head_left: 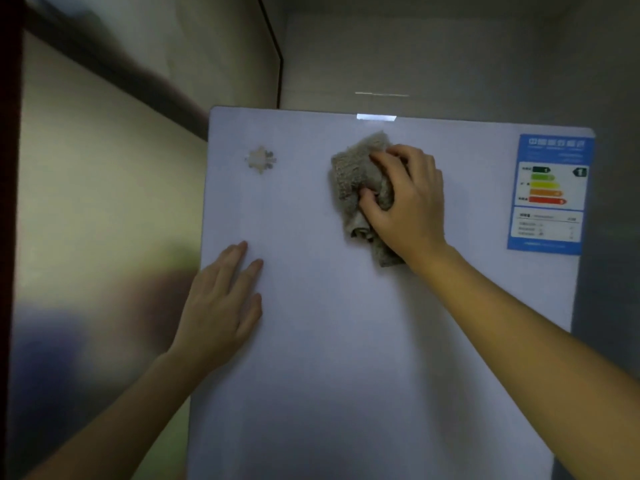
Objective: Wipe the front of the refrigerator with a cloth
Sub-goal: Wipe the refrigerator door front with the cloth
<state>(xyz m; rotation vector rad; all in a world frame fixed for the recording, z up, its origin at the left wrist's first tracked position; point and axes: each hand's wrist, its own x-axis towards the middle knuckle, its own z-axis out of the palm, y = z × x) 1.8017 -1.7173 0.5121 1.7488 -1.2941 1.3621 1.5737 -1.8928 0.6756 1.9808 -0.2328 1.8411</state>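
The pale white refrigerator door point(346, 323) fills the middle of the head view. My right hand point(408, 199) grips a crumpled grey-brown cloth point(353, 171) and presses it flat against the upper part of the door, a little below the top edge. My left hand point(221, 303) lies flat on the door near its left edge, fingers apart and pointing up, holding nothing. Part of the cloth hangs out below my right palm.
A blue energy label point(550, 192) is stuck at the door's upper right corner. A small pale snowflake-shaped sticker point(260, 160) sits at the upper left. A frosted glass panel point(104, 220) stands left of the refrigerator, and a grey wall point(450, 57) rises behind it.
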